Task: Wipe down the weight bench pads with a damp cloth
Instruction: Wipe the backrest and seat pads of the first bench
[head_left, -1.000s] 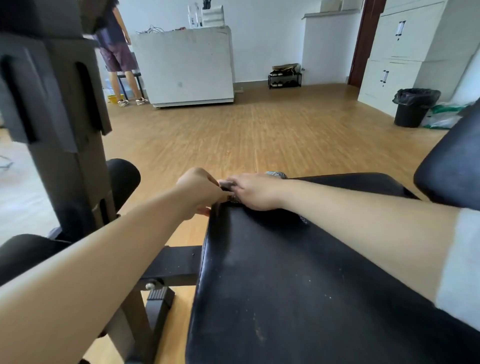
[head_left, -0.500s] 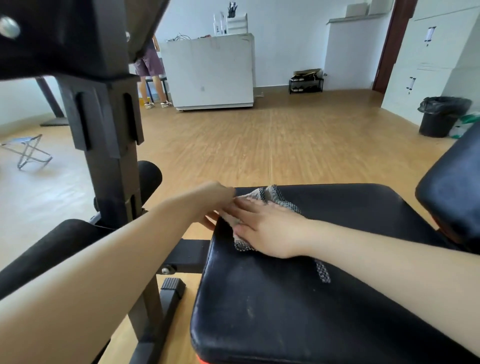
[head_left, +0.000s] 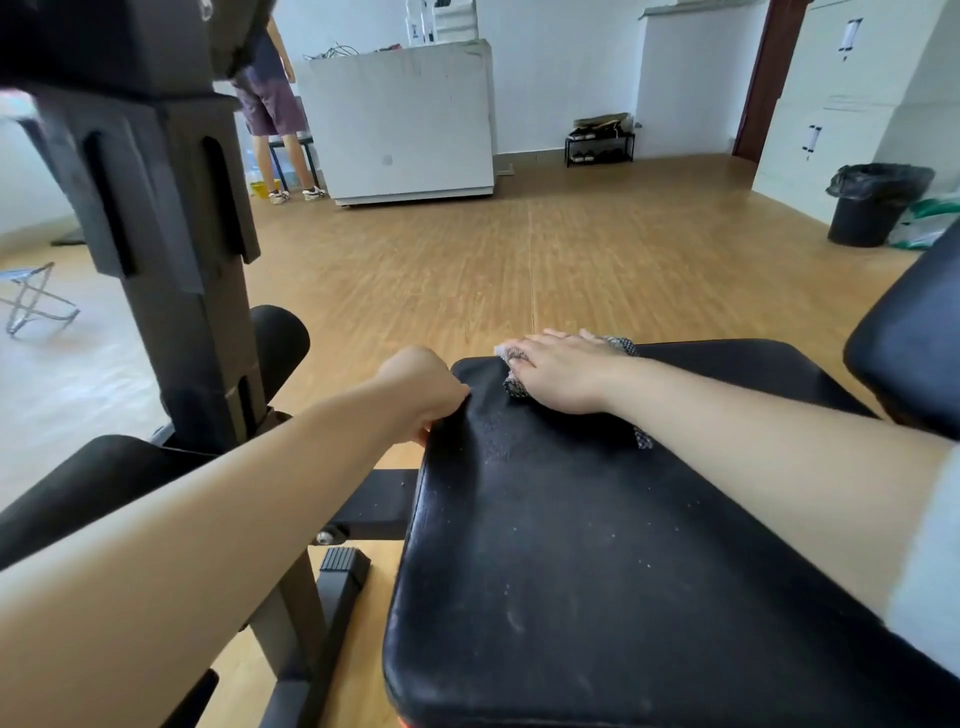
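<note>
A black padded bench seat (head_left: 597, 545) fills the lower middle, dusty with light specks. A grey patterned cloth (head_left: 621, 344) lies at the seat's far end, mostly hidden under my right hand (head_left: 558, 371), which presses flat on it with straight fingers. My left hand (head_left: 423, 387) grips the seat's left far edge, fingers curled round the rim. A second black pad (head_left: 914, 332), the backrest, rises at the right edge.
The black steel upright (head_left: 171, 249) of the bench stands at the left with round foam rollers (head_left: 278, 332) beside it. Wooden floor lies beyond. A person stands at a white counter (head_left: 400, 119) far back. A black bin (head_left: 875, 205) is at the right, a folding stool (head_left: 31, 299) at the left.
My right hand has slid the cloth from the seat's near-left part forward to its far edge. My left hand has kept its grip on the left rim.
</note>
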